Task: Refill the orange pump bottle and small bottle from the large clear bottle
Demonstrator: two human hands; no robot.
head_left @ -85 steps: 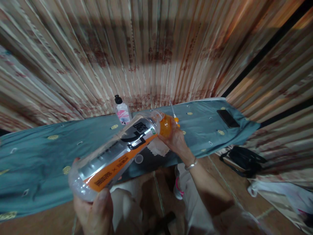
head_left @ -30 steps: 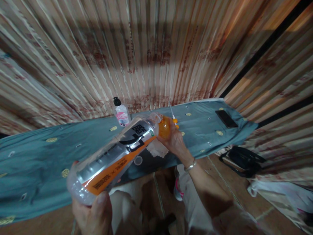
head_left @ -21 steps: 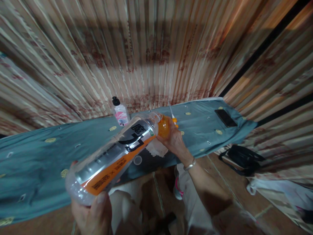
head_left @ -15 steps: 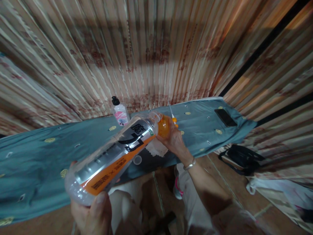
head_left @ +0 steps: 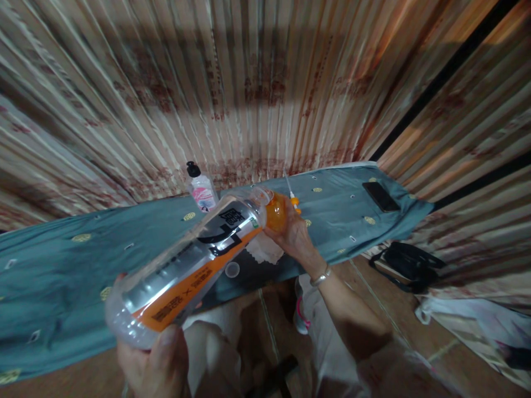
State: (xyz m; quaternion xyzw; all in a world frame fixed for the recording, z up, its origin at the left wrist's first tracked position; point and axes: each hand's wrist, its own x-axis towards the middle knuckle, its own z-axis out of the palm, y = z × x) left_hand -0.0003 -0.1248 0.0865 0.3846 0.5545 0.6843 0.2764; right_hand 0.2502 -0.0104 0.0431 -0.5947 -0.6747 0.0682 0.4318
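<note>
The bottle's base has sunk slightly lower-left since earlier, the left hand [head_left: 151,362] clasping the clear, orange-labelled drink bottle [head_left: 186,268] tilted over the lap. The right hand [head_left: 292,235] grips its orange cap [head_left: 276,211] above the teal-clothed worktop [head_left: 62,276]. Beyond stand a pump bottle [head_left: 201,192] and phone [head_left: 380,196].

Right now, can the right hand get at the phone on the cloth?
Probably not freely: the right hand is shut on the bottle's orange cap. The phone lies apart to its right, unobstructed.
</note>
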